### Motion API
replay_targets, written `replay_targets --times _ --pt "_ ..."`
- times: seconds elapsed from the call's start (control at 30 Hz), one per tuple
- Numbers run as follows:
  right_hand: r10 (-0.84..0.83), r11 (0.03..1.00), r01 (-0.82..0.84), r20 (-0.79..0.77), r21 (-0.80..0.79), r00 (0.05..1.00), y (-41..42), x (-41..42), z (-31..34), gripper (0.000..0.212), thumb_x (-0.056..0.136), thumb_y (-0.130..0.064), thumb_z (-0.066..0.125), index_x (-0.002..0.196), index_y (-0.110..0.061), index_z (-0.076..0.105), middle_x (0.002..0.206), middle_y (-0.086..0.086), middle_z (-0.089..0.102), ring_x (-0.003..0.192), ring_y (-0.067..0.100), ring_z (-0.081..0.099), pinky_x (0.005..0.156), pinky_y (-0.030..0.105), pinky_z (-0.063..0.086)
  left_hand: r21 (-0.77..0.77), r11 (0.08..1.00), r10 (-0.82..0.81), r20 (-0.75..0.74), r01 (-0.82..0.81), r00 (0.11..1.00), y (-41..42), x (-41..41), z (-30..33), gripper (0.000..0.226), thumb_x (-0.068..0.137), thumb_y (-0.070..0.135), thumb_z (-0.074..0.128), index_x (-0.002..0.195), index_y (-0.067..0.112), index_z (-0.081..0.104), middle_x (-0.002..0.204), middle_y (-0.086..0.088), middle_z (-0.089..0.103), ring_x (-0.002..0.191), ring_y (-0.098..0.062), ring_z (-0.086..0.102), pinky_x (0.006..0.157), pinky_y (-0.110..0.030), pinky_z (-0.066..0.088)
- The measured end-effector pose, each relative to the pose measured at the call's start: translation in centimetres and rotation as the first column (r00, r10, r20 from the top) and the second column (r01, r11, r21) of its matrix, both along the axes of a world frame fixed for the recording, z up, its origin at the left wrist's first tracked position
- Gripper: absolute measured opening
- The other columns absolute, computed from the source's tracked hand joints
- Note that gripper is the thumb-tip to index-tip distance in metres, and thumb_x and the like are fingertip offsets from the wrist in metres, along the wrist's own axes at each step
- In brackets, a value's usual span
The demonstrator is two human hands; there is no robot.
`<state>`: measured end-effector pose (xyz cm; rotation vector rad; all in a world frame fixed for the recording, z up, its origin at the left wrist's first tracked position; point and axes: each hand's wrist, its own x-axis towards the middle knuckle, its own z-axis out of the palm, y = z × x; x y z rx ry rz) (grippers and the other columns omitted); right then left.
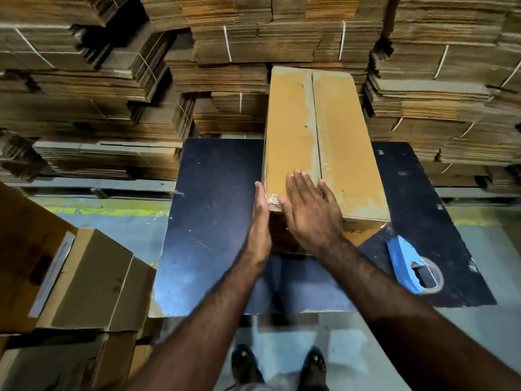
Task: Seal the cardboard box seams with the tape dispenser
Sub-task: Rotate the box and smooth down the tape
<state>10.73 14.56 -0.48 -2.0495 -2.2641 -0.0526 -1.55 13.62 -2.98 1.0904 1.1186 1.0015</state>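
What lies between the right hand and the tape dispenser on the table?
In the head view, only the cardboard box's near right corner and bare dark table separate the right hand from the blue tape dispenser.

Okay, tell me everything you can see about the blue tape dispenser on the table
The tape dispenser is blue, plastic by its look, with a long flat handle and a rounded head that holds a roll of tape. It lies on its side on the dark table, near the front right part, handle pointing toward the cardboard box. No hand touches it: both hands are flat on the box's near end.
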Motion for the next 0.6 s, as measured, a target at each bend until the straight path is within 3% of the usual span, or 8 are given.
replay_targets --times 0.07,0.13,0.2,0.27,0.37,0.43,0.53,0.6 --pt "0.005 1.0 -0.006 0.027 0.013 1.0 0.1 0.2 -0.4 0.07 0.103 -0.053 0.004 0.155 -0.009 0.019 0.162 0.007 0.02 0.15 0.018 0.016 0.121 0.044 0.012 0.072 0.997 0.008 -0.031 -0.006 0.999 -0.7 0.6 -0.7 0.066 0.103 0.049 0.017 0.159 0.019 0.002 0.166 0.009 -0.002 0.148 0.003 0.004 0.118 -0.01 0.006" --pt "0.026 0.999 -0.026 0.047 0.018 0.999 0.0 0.2 -0.4 0.069 0.103 -0.052 0.007 0.155 -0.008 0.019 0.162 0.008 0.02 0.15 0.019 0.017 0.121 0.044 0.012 0.024 1.0 -0.001 -0.041 0.001 0.999 -0.9 0.5 -1.7 0.061 0.107 0.044 0.015 0.159 0.016 0.001 0.166 0.006 -0.003 0.147 0.004 0.004 0.109 0.001 0.008" --pt "0.039 0.999 -0.04 0.04 0.021 0.998 -0.1 0.2 -0.4 0.069 0.103 -0.052 0.008 0.156 -0.009 0.017 0.162 0.008 0.019 0.15 0.018 0.014 0.121 0.044 0.01 -0.051 0.999 -0.008 -0.069 0.004 0.998 -1.2 -0.4 -2.8 0.083 0.096 0.068 0.022 0.159 0.018 0.004 0.167 0.005 0.0 0.148 0.002 0.004 0.117 -0.009 0.006" --pt "0.067 0.998 -0.067 0.03 0.002 0.997 -0.1 0.4 -0.3 0.069 0.103 -0.053 0.006 0.156 -0.01 0.014 0.163 0.007 0.015 0.151 0.016 0.01 0.122 0.043 0.008 -0.081 0.997 0.007 -0.09 -0.015 0.996 -1.4 -1.4 -3.8 0.11 0.077 0.093 0.025 0.159 0.022 0.006 0.167 0.009 0.0 0.151 0.0 0.003 0.126 -0.031 0.004" --pt "0.113 0.994 -0.113 0.013 -0.009 0.994 -0.3 1.0 -0.1 0.069 0.102 -0.053 0.001 0.157 -0.012 0.008 0.164 0.005 0.008 0.151 0.015 0.003 0.122 0.043 0.005 0.241 0.968 0.008 -0.287 0.064 0.958 -0.4 -2.2 -2.3 0.067 0.1 0.057 0.016 0.157 0.026 0.0 0.164 0.015 -0.008 0.151 0.0 -0.006 0.126 -0.034 -0.001" --pt "0.058 0.998 -0.057 -0.029 0.022 0.998 -0.5 1.5 -0.1 0.067 0.103 -0.048 0.004 0.156 -0.009 0.014 0.163 0.008 0.012 0.151 0.017 0.007 0.122 0.043 0.009 0.461 0.862 0.011 -0.435 0.212 0.9 0.9 -1.8 -0.7 0.06 0.105 0.042 0.017 0.159 0.019 0.006 0.167 0.008 -0.002 0.153 -0.005 -0.004 0.126 -0.036 0.001" --pt "0.028 0.999 -0.028 0.005 0.032 1.0 -1.5 2.2 -1.0 0.066 0.103 -0.046 0.013 0.154 -0.005 0.025 0.16 0.012 0.024 0.149 0.022 0.019 0.12 0.043 0.017 0.54 0.72 0.047 -0.665 0.437 0.745 2.8 -1.8 -1.3 0.059 0.106 0.04 0.023 0.159 0.012 0.017 0.168 -0.001 0.008 0.154 -0.013 0.003 0.125 -0.046 0.012" --pt "0.058 0.998 -0.059 0.034 0.036 0.998 -2.3 3.2 -1.6 0.063 0.105 -0.044 0.02 0.152 -0.004 0.032 0.157 0.014 0.031 0.147 0.023 0.026 0.119 0.043 0.023 0.564 0.636 0.192 -0.776 0.526 0.601 3.6 -2.6 -2.4 0.056 0.106 0.038 0.027 0.156 0.011 0.03 0.165 -0.004 0.021 0.154 -0.017 0.014 0.123 -0.048 0.019"
